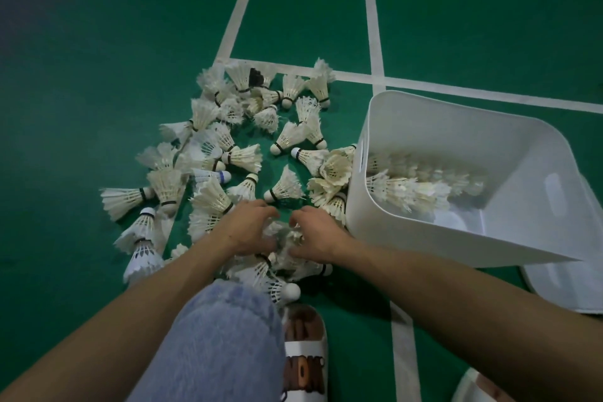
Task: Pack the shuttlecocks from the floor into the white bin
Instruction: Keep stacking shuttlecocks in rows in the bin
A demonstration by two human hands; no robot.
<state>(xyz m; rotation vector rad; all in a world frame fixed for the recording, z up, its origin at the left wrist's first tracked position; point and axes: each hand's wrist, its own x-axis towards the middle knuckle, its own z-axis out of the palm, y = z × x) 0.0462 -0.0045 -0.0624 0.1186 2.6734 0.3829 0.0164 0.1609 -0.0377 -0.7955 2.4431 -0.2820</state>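
Reaching down past a bent knee in pale blue denim (222, 336), the left hand (248, 228) and the right hand (315, 235) curl their fingers round a small, blurred clump of white feathered shuttlecocks (283, 237) held between them. Loose shuttlecocks (241, 158) lie scattered over the green court floor (98, 42). Just to their right stands the white rectangular plastic bin (408, 238), with stacked shuttlecocks (417, 188) lying inside.
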